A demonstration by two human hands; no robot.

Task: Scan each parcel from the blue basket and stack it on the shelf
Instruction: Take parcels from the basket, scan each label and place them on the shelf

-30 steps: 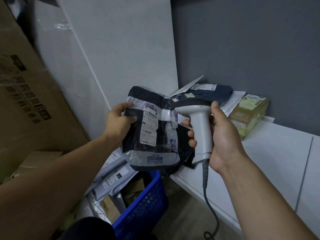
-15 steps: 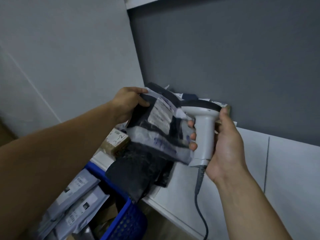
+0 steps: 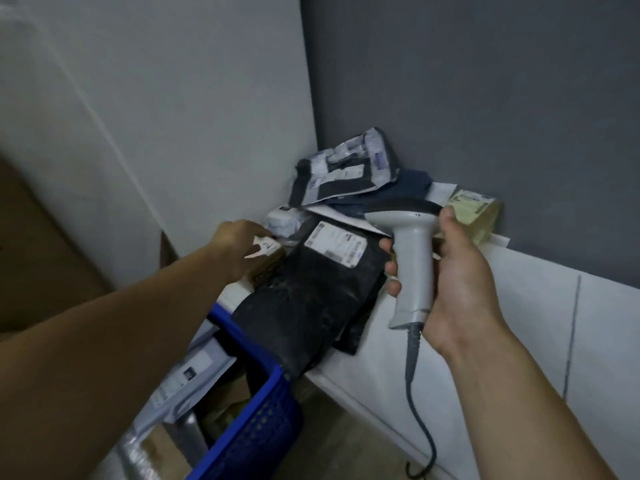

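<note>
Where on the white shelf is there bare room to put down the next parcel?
The shelf is bare to the right of the black bag, along the grey wall, beyond the right hand holding the scanner. The corner is crowded: the black bag, a taped parcel and a yellowish box pile there, beside the blue basket.

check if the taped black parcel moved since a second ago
Yes. The taped black parcel left the left hand and now lies on the pile against the grey wall.
</note>
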